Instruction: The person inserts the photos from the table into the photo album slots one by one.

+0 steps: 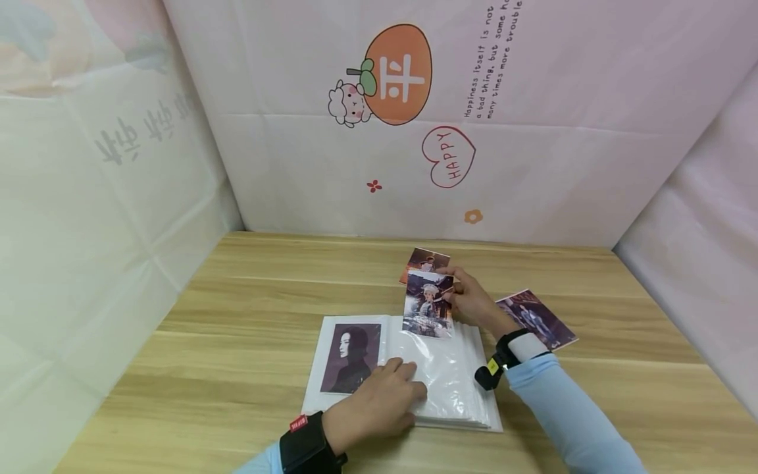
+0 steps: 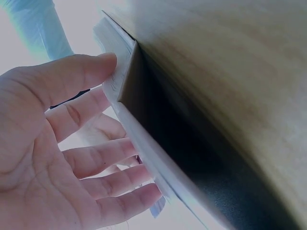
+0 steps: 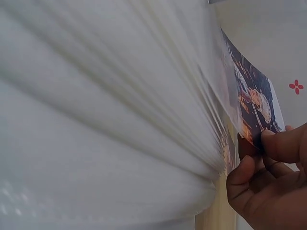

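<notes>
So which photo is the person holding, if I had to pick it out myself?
Start at the open photo album on the wooden table. Above its right page, the right hand pinches one photo upright, half slipped into a clear sleeve. The other loose photos lie flat on the table.

A small makeshift recording booth: a wooden bench [image 1: 237, 342] hemmed on three sides by creased pastel cloth backdrops [image 1: 562, 171] printed with a cartoon sheep, an orange fruit and a "HAPPY" heart [image 1: 448, 158].
</notes>
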`<state>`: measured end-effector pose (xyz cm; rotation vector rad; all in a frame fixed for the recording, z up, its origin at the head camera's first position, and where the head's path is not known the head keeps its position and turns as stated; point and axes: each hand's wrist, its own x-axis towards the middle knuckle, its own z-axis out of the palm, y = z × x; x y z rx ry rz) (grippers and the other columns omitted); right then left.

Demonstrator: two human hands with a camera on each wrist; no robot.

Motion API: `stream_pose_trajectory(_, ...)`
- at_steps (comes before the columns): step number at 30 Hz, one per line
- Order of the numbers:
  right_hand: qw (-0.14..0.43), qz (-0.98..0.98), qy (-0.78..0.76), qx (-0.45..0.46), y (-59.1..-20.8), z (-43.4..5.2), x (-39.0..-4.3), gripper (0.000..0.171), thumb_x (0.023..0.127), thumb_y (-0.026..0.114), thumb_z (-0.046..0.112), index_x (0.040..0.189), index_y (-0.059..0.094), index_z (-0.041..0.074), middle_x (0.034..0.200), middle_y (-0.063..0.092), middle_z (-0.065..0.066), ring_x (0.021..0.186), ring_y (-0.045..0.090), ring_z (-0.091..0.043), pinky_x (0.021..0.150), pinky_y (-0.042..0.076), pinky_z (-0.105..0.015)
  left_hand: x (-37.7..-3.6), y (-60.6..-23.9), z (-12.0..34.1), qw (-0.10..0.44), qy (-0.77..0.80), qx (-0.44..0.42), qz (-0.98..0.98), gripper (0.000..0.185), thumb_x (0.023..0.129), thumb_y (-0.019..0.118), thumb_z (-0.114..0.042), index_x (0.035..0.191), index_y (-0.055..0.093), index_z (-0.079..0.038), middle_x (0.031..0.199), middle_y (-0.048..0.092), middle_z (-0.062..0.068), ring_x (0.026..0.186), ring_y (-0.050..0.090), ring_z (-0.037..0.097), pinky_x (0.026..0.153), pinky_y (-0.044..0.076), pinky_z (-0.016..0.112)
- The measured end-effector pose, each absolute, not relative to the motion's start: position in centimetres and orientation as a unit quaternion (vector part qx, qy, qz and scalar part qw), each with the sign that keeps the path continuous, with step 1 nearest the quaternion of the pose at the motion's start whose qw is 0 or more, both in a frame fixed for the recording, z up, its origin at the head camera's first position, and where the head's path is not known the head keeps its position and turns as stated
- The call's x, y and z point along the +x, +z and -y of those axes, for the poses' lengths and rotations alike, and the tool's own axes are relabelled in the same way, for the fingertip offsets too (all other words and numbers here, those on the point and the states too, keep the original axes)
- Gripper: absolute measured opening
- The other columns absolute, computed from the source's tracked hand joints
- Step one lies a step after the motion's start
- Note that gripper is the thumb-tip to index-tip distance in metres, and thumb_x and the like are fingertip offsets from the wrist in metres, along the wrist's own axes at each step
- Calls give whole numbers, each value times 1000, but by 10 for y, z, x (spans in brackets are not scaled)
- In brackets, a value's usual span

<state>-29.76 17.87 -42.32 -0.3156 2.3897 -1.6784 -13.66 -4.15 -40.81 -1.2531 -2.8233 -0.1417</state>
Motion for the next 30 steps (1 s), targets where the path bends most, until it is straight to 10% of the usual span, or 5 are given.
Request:
stream_pose_trajectory(7,118,-819,-552,-102,-426,-178,-297,52,91,41,-14,138,37,8,102,57,-24,77,57,-23,57,44,-28,-137,-408,41,33,-45,-406,912,27,71,76,-30,96,68,-23,98,53,0,90,47,16,69,43,28)
stream_pose_trajectory(15,147,-822,-540,-100,-426,-181,-295,52,92,42,-11,139,36,11,78,51,-14,50,37,-14,45,32,-23,-136,-410,42,48,-43,-411,910,27,69,77,-31,93,68,-24,94,52,-1,88,47,15,66,42,26)
stream_pose_trajectory(30,154,-818,-530,-162,-425,-181,-287,47,90,42,-12,134,41,5,71,45,-7,52,36,-11,47,31,-20,-136,-411,43,51,-46,-409,910,29,69,77,-32,96,68,-25,99,52,-1,91,47,16,68,43,26)
